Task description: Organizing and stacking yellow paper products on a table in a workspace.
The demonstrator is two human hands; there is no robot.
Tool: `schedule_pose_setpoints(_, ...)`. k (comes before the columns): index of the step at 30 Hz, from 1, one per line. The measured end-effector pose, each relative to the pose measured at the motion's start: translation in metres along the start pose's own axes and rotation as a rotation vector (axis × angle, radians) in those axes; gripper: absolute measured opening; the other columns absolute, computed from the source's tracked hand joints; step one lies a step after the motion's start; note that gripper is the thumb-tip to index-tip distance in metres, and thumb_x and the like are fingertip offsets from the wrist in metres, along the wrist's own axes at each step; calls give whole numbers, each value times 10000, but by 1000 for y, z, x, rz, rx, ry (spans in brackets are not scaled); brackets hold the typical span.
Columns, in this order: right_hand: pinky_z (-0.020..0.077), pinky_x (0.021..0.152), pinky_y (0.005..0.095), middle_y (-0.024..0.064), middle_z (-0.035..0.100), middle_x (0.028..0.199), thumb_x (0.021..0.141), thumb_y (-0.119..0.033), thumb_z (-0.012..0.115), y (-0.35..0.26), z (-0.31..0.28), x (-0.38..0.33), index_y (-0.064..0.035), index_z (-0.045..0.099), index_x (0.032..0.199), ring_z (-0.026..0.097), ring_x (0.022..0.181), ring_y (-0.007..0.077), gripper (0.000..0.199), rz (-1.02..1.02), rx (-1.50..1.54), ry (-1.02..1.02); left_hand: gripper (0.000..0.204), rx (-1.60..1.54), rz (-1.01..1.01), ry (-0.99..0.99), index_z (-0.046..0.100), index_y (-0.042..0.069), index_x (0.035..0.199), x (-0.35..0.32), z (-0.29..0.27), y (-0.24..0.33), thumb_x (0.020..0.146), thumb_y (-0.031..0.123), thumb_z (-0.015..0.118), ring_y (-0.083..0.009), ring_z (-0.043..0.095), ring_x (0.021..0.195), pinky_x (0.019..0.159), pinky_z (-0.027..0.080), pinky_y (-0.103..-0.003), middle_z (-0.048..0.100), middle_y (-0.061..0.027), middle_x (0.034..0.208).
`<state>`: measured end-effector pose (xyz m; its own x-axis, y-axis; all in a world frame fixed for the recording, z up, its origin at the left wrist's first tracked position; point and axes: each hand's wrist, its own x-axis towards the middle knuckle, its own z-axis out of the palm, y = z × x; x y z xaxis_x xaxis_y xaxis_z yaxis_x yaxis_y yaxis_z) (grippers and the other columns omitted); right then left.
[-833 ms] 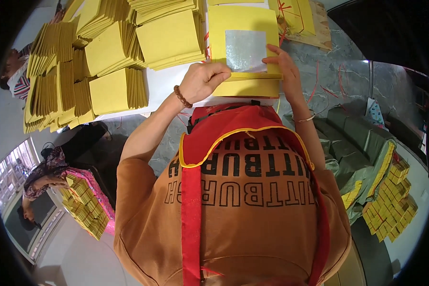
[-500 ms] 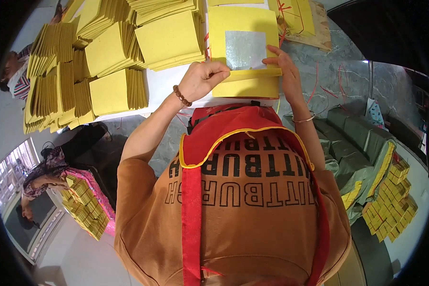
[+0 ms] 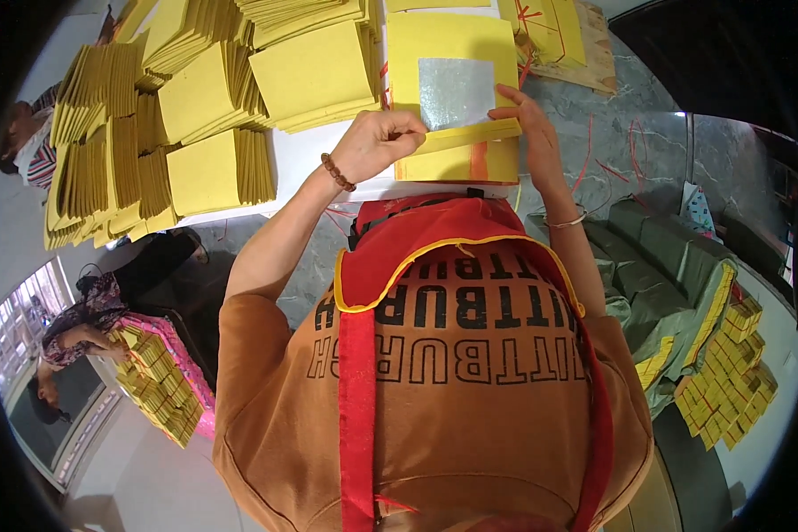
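A yellow paper sheet (image 3: 453, 38) with a silver foil square (image 3: 457, 91) lies before me, on more yellow sheets. Its near edge is turned up into a narrow folded strip (image 3: 474, 135). My left hand (image 3: 383, 142) is closed, thumb and finger pinching the strip's left end. At the right side is my right hand (image 3: 534, 133), thumb and index finger resting on the sheet by the foil and the strip's end against the hand; its other fingers are mostly hidden. Below the strip, a yellow sheet (image 3: 434, 168) shows an orange patch (image 3: 479, 163).
Fanned stacks of yellow paper (image 3: 213, 93) cover the table's left side. Tied yellow bundles (image 3: 550, 31) sit at the far right, with red strings (image 3: 631, 142) on the floor. Sofa (image 3: 656, 244) at right; another person (image 3: 89, 310) works at left beside piled yellow bundles (image 3: 161, 381).
The folded strip has lifted and tilted slightly, its right end higher. An orange patch now shows on the sheet beneath. My left hand has shifted a little up and left.
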<state>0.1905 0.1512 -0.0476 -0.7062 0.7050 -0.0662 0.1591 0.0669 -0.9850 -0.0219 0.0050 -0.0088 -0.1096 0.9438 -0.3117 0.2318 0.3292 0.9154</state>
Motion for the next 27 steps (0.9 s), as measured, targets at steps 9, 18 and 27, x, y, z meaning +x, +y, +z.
schedule_pose_setpoints(9,255,1071,378,61,476,1339,832,-113,588,17,-7,-3,-40,636,1077,337,1295,275,261,-235,-275,-41,206,7,-41,42,613,10,986,0,-1,-7,844,161,613,-79,506,680,602,433,-236,590,-10,764)
schedule_pose_setpoints(18,261,1071,376,55,483,1331,733,-14,644,29,-11,4,-88,667,967,333,1300,279,247,-60,100,-32,483,866,620,265,578,87,1173,3,-14,-17,694,73,636,-292,507,1091,907,385,-380,575,-94,1180)
schedule_pose_setpoints(27,341,1014,370,72,608,1163,748,-13,633,-16,-30,-15,-85,669,944,491,1175,257,212,-349,-120,-161,267,678,735,313,627,74,998,-20,-4,-6,745,43,548,-247,602,880,747,435,-352,644,-94,946)
